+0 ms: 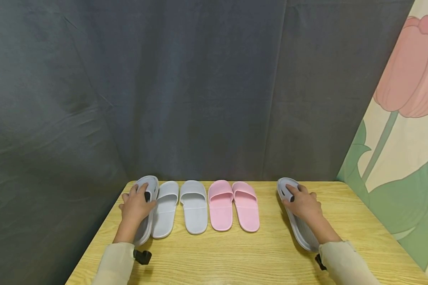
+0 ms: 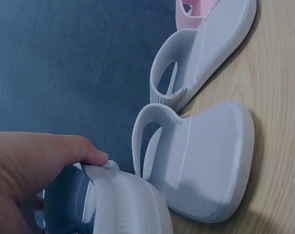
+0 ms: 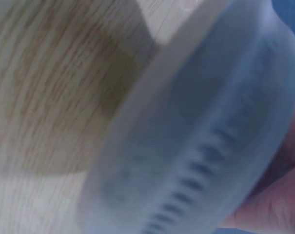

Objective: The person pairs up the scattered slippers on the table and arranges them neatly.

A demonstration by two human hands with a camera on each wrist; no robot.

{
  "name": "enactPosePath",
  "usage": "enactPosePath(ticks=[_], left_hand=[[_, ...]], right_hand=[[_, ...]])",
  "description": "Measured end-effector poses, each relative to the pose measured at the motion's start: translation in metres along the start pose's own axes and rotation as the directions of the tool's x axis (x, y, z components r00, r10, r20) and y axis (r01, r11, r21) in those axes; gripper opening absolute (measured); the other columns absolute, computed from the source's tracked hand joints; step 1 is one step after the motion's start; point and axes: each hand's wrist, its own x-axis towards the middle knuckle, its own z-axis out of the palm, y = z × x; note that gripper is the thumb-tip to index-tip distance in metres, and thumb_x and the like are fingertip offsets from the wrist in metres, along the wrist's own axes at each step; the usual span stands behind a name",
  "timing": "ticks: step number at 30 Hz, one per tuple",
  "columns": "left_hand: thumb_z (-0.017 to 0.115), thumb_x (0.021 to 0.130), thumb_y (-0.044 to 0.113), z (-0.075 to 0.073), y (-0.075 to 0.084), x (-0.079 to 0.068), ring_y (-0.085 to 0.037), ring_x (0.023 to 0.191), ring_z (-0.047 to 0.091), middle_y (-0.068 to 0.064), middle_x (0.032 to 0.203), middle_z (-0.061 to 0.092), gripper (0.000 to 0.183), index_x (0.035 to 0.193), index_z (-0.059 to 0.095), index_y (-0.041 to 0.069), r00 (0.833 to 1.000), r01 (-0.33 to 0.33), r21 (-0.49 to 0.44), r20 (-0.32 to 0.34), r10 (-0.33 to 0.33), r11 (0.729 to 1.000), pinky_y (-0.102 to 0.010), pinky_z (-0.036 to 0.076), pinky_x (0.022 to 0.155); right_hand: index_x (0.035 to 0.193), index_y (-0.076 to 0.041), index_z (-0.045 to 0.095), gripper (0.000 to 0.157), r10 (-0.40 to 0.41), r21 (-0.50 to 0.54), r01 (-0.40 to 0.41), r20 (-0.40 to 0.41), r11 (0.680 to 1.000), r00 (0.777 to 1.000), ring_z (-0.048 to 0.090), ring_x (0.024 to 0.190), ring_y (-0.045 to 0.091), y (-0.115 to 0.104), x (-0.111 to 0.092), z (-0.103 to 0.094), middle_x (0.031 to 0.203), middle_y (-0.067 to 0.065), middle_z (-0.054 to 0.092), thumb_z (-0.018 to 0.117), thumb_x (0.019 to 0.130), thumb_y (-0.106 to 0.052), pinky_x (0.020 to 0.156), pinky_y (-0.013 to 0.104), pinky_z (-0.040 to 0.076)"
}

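Observation:
My left hand point(image 1: 134, 205) grips a grey slipper point(image 1: 151, 186) by its strap at the table's left end. In the left wrist view, the thumb presses the strap edge and the slipper point(image 2: 132, 202) is tilted on its side. Right beside it lies a light grey slipper point(image 1: 165, 221), its mate point(image 1: 195, 219) a little to the right. Towards the right of the table, my right hand point(image 1: 305, 205) holds another grey slipper point(image 1: 301, 233) around the strap. Its ridged underside edge looms blurred over the wood in the right wrist view, casting a shadow.
Two pink slippers point(image 1: 221, 215) lie side by side in the middle, toes towards the back. The wooden table point(image 1: 207, 261) meets a dark grey curtain point(image 1: 207, 91) at its rear edge. A wall painted with a tulip point(image 1: 403, 71) stands on the right.

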Motion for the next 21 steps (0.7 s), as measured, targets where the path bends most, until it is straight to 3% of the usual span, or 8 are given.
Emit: enactPosePath(ticks=[14, 21], left_hand=[[0.072, 0.089, 0.033, 0.000, 0.006, -0.002, -0.062, 0.134, 0.025, -0.029, 0.160, 0.022, 0.079, 0.156, 0.035, 0.012, 1.000, -0.018, -0.010, -0.011, 0.018, 1.000, -0.080, 0.031, 0.091], [0.071, 0.089, 0.034, 0.001, 0.006, -0.003, -0.063, 0.133, 0.026, -0.029, 0.160, 0.022, 0.079, 0.156, 0.035, 0.013, 1.000, -0.026, -0.015, -0.006, 0.026, 1.000, -0.080, 0.031, 0.091]], right_hand=[[0.155, -0.008, 0.038, 0.070, 0.014, 0.008, -0.014, -0.001, 1.000, 1.000, 0.033, 0.124, 0.068, -0.007, -0.001, -0.006, 0.153, 0.035, 0.026, 0.059, 0.096, -0.039, 0.085, 0.077, 0.041], [0.155, -0.008, 0.037, 0.070, 0.008, 0.021, -0.008, 0.002, 1.000, 1.000, 0.030, 0.123, 0.074, -0.010, -0.003, -0.006, 0.154, 0.037, 0.024, 0.059, 0.096, -0.038, 0.083, 0.076, 0.043]])
